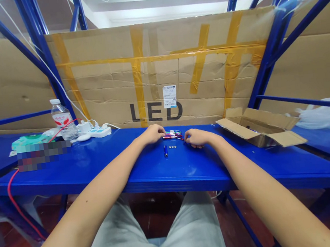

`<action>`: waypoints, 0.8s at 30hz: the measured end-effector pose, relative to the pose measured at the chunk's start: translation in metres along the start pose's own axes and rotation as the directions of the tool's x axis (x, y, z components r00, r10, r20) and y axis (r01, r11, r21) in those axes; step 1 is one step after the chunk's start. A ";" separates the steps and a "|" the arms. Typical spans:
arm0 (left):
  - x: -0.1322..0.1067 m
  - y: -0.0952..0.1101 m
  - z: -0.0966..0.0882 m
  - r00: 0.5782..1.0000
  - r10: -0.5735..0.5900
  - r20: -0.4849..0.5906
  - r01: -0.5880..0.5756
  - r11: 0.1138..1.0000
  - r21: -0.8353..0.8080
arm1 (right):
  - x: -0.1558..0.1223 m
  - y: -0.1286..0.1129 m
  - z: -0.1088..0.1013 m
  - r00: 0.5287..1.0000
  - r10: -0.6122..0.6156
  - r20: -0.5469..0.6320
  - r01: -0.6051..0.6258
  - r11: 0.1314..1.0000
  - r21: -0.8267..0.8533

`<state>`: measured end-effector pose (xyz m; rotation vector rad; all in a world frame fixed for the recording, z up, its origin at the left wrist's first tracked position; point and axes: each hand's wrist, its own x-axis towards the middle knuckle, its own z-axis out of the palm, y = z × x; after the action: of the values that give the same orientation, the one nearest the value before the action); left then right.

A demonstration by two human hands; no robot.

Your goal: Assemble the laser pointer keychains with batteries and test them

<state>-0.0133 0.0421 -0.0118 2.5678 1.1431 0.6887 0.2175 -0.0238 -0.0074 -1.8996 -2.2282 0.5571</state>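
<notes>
The left hand (154,133) is bending its fingers down at the left end of a row of slim, shiny, multicoloured tubes (172,133), and I cannot tell whether it is gripping 1 of them or only touching. The right hand (197,137) is curling its fingers low over the counter (97,163), just beside the right end of that row; its fingertips are partly hiding whatever is there, so I cannot tell whether it is grasping anything. The tubes are lying side by side between the 2 hands. Nearer the person, 1 blue tube (165,151) is lying apart from the row, pointing toward the counter's front edge, and 3 small silvery pieces (172,147) are sitting in a short line just to its right. Farther right, an open cardboard box (287,137) is resting with its flaps spread, and clear plastic wrapping (329,115) is lying beyond it. Well to the left, a white power strip (100,131) is sitting near the back, a clear bottle (62,119) is standing upright beside it, and a teal packet (31,140) is lying near the bottle. A red cable (9,188) is hanging over the left side. Behind everything, a taped cardboard panel (103,87) is standing between blue metal posts (262,67), showing the letters "LED" below a white label (169,95).
</notes>
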 end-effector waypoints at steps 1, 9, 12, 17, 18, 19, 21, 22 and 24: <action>0.000 0.000 0.001 0.999 -0.007 0.032 0.007 1.000 -0.014 | -0.001 -0.001 0.000 1.000 0.007 0.028 -0.007 1.000 -0.002; -0.001 -0.005 0.006 0.988 -0.088 0.126 0.090 0.996 -0.009 | 0.003 0.001 0.000 1.000 0.025 -0.001 -0.025 0.999 -0.036; -0.002 -0.002 0.003 0.988 -0.098 0.121 0.096 0.995 0.022 | 0.006 0.003 0.002 1.000 0.021 -0.009 -0.022 0.998 -0.059; -0.004 0.002 -0.001 0.983 -0.115 0.146 0.123 0.991 -0.047 | 0.008 0.006 0.003 1.000 0.017 -0.002 -0.017 0.999 -0.051; -0.004 0.002 -0.001 0.982 -0.124 0.145 0.134 0.989 -0.059 | 0.008 0.006 0.003 1.000 0.016 -0.002 -0.016 0.999 -0.046; -0.003 0.001 -0.001 0.981 -0.133 0.143 0.144 0.987 -0.069 | 0.007 0.006 0.003 1.000 0.013 -0.001 -0.013 0.999 -0.042; -0.003 -0.001 -0.001 0.979 -0.144 0.141 0.157 0.984 -0.089 | 0.007 0.006 0.003 1.000 0.007 -0.001 -0.007 0.999 -0.035; -0.003 -0.002 -0.002 0.978 -0.148 0.146 0.163 0.981 -0.100 | 0.007 0.006 0.003 1.000 0.007 -0.001 -0.007 0.999 -0.031; -0.003 -0.003 -0.002 0.973 -0.156 0.171 0.179 0.976 -0.125 | 0.006 0.005 0.003 1.000 0.012 -0.001 -0.012 1.000 -0.024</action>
<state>-0.0185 0.0420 -0.0121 2.3303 1.1966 0.4942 0.2202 -0.0174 -0.0129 -1.9257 -2.2345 0.5337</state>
